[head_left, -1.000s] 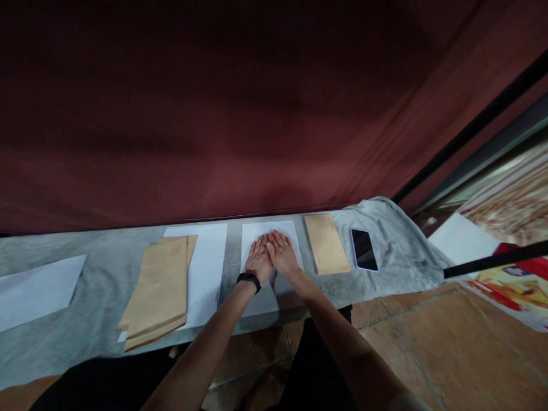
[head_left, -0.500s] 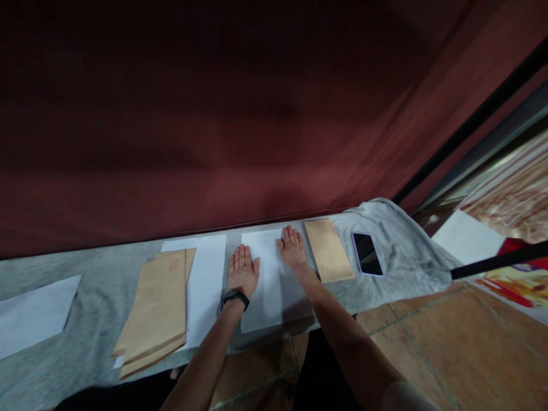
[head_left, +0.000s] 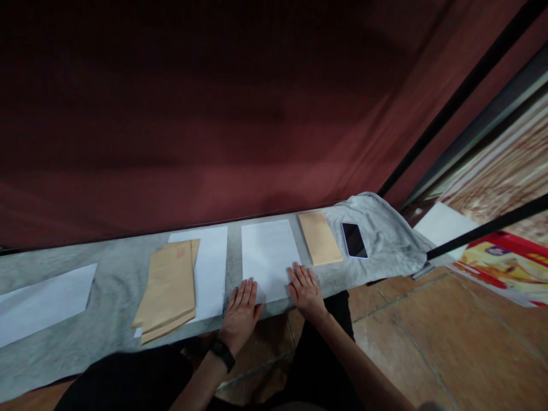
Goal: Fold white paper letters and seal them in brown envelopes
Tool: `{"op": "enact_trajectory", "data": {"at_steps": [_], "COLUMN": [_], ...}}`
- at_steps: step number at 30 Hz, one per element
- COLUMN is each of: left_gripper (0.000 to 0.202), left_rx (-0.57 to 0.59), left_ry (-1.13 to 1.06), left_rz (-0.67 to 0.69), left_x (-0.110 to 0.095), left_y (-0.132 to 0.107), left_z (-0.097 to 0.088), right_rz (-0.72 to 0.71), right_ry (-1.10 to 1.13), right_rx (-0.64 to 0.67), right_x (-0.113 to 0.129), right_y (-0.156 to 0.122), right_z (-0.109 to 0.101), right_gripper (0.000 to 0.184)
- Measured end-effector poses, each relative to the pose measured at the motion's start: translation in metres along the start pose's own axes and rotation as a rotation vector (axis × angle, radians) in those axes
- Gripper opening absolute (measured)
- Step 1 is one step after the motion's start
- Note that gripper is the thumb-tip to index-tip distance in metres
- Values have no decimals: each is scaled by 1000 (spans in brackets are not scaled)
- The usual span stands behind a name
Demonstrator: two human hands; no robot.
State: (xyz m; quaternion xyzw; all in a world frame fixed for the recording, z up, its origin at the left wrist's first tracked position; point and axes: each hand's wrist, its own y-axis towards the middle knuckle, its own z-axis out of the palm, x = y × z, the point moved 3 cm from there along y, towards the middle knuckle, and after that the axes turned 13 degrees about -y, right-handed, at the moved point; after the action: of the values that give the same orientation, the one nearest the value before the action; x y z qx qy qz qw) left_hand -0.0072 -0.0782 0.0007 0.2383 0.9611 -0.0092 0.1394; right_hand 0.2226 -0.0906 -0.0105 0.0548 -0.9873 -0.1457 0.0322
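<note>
A white sheet of paper (head_left: 269, 251) lies flat on the grey cloth in front of me. My left hand (head_left: 242, 311), with a black watch (head_left: 222, 355) on its wrist, is open at the sheet's near left corner. At the near right corner my right hand (head_left: 306, 291) lies open, its fingertips by the paper's edge. Neither hand holds anything. To the right of the sheet is a single brown envelope (head_left: 320, 238). On the left, a stack of brown envelopes (head_left: 169, 288) partly covers more white paper (head_left: 210, 274).
A phone (head_left: 354, 240) lies at the right on the grey cloth (head_left: 385, 240). More white paper (head_left: 47, 302) is at the far left. A dark red curtain (head_left: 240, 142) hangs behind. Black bars (head_left: 454, 114) and a red-and-yellow box (head_left: 509, 262) stand to the right.
Both hands have slid toward me, from the upper part of the white sheet to its near edge. The view has shifted slightly; papers, envelopes and phone keep their places.
</note>
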Motion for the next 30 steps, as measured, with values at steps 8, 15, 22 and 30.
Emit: {"op": "enact_trajectory", "data": {"at_steps": [8,15,22,30], "left_gripper": [64,62,44,38], "left_rx": [222,139,57,63], "left_ry": [114,-6,-277,-493], "left_rz": [11,17,2,77], "left_x": [-16,-10,-3,-9], "left_y": [16,17,-6,-29], "left_z": [-7,-25,-62,-81], "right_rz": [-48,-25,187,180], "right_ry": [30,228,568,679], "right_rx": [-2,-9,-38,-122], "right_x": [-6,-18,-49,-40], "right_y": [-3,-7,-22,-7], "right_z": [0,-9,-18,-18], "right_gripper": [49,45,57,74]}}
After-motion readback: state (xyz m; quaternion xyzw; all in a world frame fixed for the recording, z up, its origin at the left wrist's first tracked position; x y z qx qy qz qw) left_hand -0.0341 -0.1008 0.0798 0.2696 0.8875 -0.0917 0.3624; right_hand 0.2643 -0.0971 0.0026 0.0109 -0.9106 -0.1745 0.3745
